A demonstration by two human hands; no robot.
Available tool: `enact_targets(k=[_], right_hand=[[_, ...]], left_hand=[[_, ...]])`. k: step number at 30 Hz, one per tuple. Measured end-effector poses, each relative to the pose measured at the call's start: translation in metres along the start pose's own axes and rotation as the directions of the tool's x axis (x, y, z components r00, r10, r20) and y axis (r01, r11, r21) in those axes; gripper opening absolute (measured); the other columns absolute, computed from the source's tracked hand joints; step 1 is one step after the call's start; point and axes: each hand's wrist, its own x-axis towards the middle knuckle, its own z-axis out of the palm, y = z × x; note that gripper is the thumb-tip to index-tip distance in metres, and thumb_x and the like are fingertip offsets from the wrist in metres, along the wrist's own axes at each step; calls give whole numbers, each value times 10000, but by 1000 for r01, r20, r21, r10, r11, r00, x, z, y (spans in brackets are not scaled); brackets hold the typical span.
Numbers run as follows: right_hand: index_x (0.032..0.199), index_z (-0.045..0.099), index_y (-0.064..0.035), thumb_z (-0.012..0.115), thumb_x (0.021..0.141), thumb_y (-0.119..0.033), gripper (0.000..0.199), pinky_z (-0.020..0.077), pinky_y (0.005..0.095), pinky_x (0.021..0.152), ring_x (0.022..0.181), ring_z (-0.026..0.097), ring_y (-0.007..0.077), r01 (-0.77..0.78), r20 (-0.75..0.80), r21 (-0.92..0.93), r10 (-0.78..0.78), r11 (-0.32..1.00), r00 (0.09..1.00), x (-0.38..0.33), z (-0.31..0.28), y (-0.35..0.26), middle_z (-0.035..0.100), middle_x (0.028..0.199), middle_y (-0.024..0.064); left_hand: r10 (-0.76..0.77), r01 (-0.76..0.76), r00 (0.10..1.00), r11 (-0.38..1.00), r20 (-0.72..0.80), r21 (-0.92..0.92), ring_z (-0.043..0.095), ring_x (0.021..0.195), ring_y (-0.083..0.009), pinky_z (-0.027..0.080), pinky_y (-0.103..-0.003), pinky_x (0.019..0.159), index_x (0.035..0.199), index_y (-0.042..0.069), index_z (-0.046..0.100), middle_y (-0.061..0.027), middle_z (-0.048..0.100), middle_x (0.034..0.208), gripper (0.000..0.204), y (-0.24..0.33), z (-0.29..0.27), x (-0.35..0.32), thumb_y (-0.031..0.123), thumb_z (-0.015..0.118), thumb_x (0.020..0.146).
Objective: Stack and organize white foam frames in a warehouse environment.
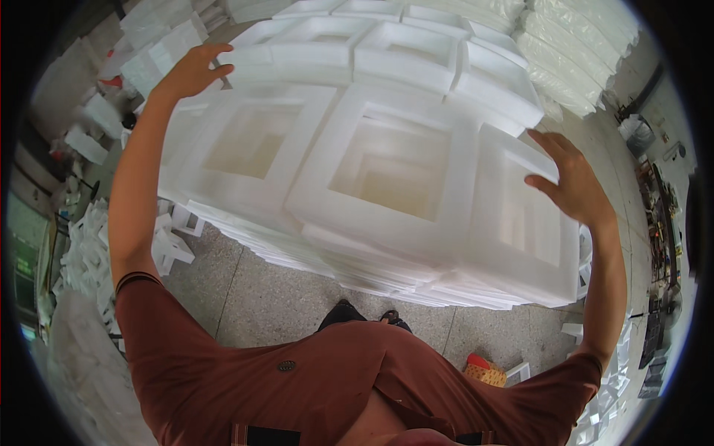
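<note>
Apparently for steadiness, white foam frames (462,160) are stacked in close columns before the person (297,386). They are flanked by the left hand (192,70) and right hand (571,175), both spread, with nothing visibly gripped.

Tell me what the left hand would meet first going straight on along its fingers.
Likely the leftmost white frame in the second row, just right of the left hand; depth is unclear, so it might pass above.
</note>
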Motion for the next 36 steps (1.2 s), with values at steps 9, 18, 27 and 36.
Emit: enact_targets(k=[9, 18, 27, 36], right_hand=[[1530, 303, -242, 757, 819, -347, 850, 412, 481, 1042, 1266, 459, 416, -289, 169, -279, 343, 916, 924, 205, 66, 84, 472, 1361, 260], [1530, 221, -426, 740, 824, -442, 876, 363, 615, 1047, 1335, 412, 434, -343, 231, -248, 399, 906, 887, 276, 146, 148, 367, 1471, 239], [1482, 390, -308, 682, 897, -316, 654, 438, 481, 1013, 1210, 522, 393, -261, 159, -243, 303, 934, 940, 291, 168, 123, 500, 1298, 218], [1410, 485, -74, 700, 879, -329, 626, 414, 436, 1041, 1213, 517, 400, -169, -192, -306, 113, 937, 975, 268, 46, 155, 556, 1276, 259]], left_hand=[[1, -5, 991, 999, 131, 33, 528, 1260, -329, 407, -402, 1080, 1391, 91, 517, -170, 561, 1370, 577, -156, 122, 148, 155, 698, 847], [-36, 33, 963, 999, 269, 16, 485, 1275, -380, 391, -451, 1084, 1505, 372, 334, -275, 379, 1475, 785, -113, 217, 230, 38, 661, 874], [-17, 103, 939, 966, 343, -236, 597, 1154, -335, 482, -408, 972, 1371, 179, 529, -195, 567, 1335, 553, -128, 255, 258, 87, 701, 854], [-179, 119, 981, 845, -68, -521, 616, 1030, -321, 492, -409, 928, 1295, 76, 582, -184, 624, 1232, 448, -175, 160, 269, 311, 664, 921]])
